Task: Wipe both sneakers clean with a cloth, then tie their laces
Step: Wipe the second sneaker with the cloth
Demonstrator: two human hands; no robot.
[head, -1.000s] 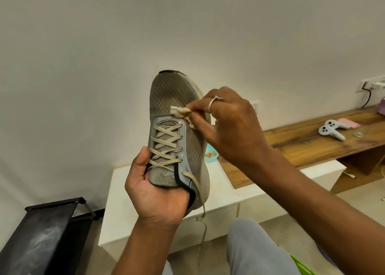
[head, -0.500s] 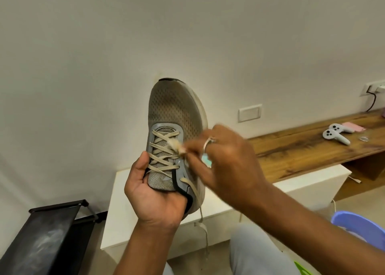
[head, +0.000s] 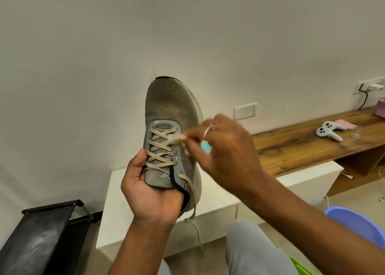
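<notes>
White counter [head: 116, 216] low against the wall, top mostly hidden behind a raised shoe and hands. Wooden counter [head: 295, 149] overlapping its right end, running to the right edge. On the wood: pale game controller [head: 328, 133], pink flat item [head: 345, 125] just beside it, small clear object [head: 356, 135] near.

Well right of the hands, on a wooden tabletop [head: 302, 147]: white game controller [head: 328, 133], pink card [head: 344, 125] just beside it. Below the hands, a white cabinet [head: 116, 212]. Lower left, black rack [head: 41, 237]. Lower right, purple basin [head: 360, 226]
</notes>
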